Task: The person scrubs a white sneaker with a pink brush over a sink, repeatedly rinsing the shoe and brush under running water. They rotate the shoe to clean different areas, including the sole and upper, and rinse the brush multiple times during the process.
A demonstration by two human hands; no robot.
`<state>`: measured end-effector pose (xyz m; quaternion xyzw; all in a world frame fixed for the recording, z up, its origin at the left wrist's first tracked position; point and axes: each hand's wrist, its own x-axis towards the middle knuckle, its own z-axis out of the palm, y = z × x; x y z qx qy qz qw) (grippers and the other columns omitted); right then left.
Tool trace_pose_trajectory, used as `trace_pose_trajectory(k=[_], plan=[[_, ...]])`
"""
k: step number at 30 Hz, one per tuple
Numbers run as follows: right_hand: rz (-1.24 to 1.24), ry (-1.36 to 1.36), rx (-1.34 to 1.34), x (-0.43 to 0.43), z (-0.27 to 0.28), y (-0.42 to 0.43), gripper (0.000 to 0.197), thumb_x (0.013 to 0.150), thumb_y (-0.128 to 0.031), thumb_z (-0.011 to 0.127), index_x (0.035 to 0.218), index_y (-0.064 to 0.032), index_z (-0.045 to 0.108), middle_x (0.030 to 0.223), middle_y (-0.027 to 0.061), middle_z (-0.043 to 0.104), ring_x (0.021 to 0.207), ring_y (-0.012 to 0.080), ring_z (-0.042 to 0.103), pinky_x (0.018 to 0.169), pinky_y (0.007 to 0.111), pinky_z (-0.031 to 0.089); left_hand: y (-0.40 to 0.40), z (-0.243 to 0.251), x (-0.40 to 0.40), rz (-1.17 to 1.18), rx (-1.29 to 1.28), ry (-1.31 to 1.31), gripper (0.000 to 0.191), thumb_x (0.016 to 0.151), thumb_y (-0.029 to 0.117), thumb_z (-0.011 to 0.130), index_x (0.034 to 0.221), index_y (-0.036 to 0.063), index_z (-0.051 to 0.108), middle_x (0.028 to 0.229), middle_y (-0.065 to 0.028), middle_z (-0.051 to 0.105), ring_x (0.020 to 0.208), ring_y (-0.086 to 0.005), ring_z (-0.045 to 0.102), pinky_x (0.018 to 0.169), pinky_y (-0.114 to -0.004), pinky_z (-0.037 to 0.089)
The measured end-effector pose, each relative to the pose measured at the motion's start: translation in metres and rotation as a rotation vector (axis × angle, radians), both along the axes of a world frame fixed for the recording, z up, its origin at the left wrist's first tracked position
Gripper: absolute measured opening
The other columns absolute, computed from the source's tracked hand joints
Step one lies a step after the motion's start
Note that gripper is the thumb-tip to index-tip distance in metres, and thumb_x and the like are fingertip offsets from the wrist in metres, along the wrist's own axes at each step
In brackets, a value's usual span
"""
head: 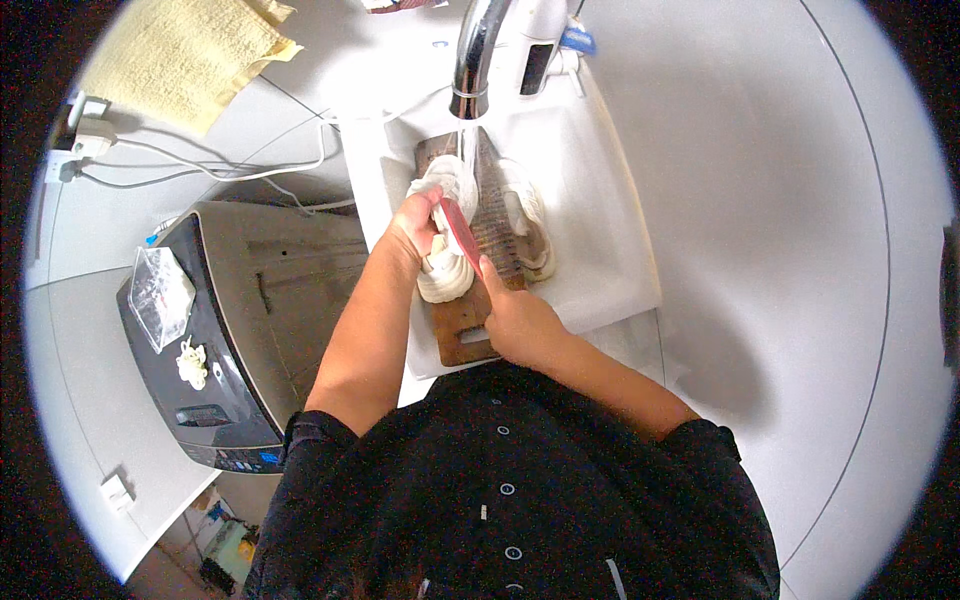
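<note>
My left hand (417, 219) grips a white shoe (448, 281) by its side, over a wooden washboard (457, 322) propped in a white sink (607, 262). In my right hand (517, 319) is a red-backed scrubbing brush (460, 231), laid along the shoe; its bristles are hidden. Water runs from the chrome faucet (472, 67) onto the far end of the shoe and the board. A second white shoe (536, 232) lies in the basin along the board's right edge, its insole looking brownish.
Left of the sink stands a top-loading washing machine (300, 277), with a clear plastic container (160, 296) and a bundle of white shoelaces (193, 364) on its lid. White cables (247, 178) run from wall plugs behind it. A yellow towel (187, 60) hangs at upper left.
</note>
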<state>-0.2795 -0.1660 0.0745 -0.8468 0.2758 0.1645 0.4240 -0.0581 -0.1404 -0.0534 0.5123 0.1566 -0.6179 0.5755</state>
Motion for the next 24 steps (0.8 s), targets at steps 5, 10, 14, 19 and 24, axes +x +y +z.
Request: trace_pose_trajectory(k=[5,10,14,19,24], plan=[[-0.002,-0.028,-0.129,0.028,-0.032,-0.002,0.067,0.083,-0.008,0.046,0.143,0.0046,0.018,0.079,0.0294,0.063,0.072,0.0442,0.062,0.069,0.053,0.048,0.011,-0.003,0.015,0.157,-0.133,0.125,0.031,0.098,0.027,0.041,0.108,0.0017,0.056,0.097,-0.0175,0.062,0.089,-0.0323,0.061,0.083,-0.045,0.053],[-0.122,0.083,-0.223,0.078,-0.079,-0.035,0.062,0.088,-0.013,0.043,0.143,0.0038,0.021,0.092,0.0310,0.063,0.085,0.0424,0.063,0.078,0.049,0.049,-0.001,-0.002,0.009,0.045,-0.100,0.072,0.035,0.099,0.026,0.042,0.125,0.0031,0.049,0.113,-0.0154,0.062,0.101,-0.0311,0.062,0.089,-0.045,0.051],[-0.167,0.078,-0.266,0.065,-0.075,-0.066,0.057,0.094,-0.024,0.042,0.142,0.0015,0.027,0.101,0.0281,0.063,0.092,0.0403,0.063,0.083,0.048,0.049,0.001,0.018,-0.006,0.041,-0.188,0.045,0.036,0.101,0.028,0.039,0.123,0.0031,0.052,0.115,-0.0146,0.063,0.103,-0.0272,0.060,0.090,-0.043,0.049],[-0.276,-0.120,-0.322,0.015,-0.039,-0.075,0.052,0.095,-0.030,0.045,0.143,-0.0132,0.035,0.091,0.0228,0.065,0.083,0.0396,0.063,0.075,0.048,0.049,0.004,0.045,-0.013,-0.006,-0.460,0.314,0.038,0.100,0.030,0.041,0.122,0.0020,0.054,0.110,-0.0138,0.066,0.098,-0.0274,0.064,0.089,-0.044,0.051],[-0.189,-0.020,-0.370,0.013,-0.016,-0.048,0.049,0.095,-0.031,0.043,0.141,-0.0153,0.037,0.083,0.0230,0.064,0.077,0.0407,0.062,0.070,0.051,0.047,-0.007,0.030,-0.022,0.035,-0.314,0.305,0.039,0.099,0.034,0.044,0.120,0.0033,0.055,0.112,-0.0166,0.064,0.099,-0.0301,0.063,0.088,-0.045,0.052]])
